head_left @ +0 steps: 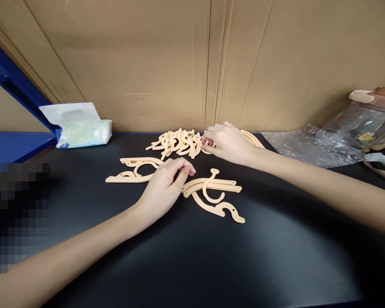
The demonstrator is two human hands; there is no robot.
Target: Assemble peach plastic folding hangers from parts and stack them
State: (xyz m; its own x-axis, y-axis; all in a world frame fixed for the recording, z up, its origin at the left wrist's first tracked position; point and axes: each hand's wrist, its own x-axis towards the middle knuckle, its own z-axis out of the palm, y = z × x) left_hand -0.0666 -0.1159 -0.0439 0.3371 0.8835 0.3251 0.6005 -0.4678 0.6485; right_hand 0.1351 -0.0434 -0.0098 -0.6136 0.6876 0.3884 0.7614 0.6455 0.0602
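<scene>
Peach-coloured plastic parts of folding clothes hangers lie on the black table. My left hand [168,179] is closed, low over the middle, between a group of hanger arms [128,177] on its left and curved hanger arms [220,185] on its right. Whether its fingers grip a part is hidden. Across the right-hand arms lies a loose hanger hook [208,194], its round end pointing away from me. Farther back, my right hand [226,142] reaches to the right edge of a pile of hanger hooks [179,143]. Its fingers are curled together, and what they hold cannot be made out.
A pack of wipes or tissues [85,130] stands at the back left near a blue metal frame [22,85]. More curved parts [252,139] lie behind my right forearm. Clear plastic wrap [311,145] and a transparent bag [356,124] sit at the right. Brown cardboard [147,64] walls the back.
</scene>
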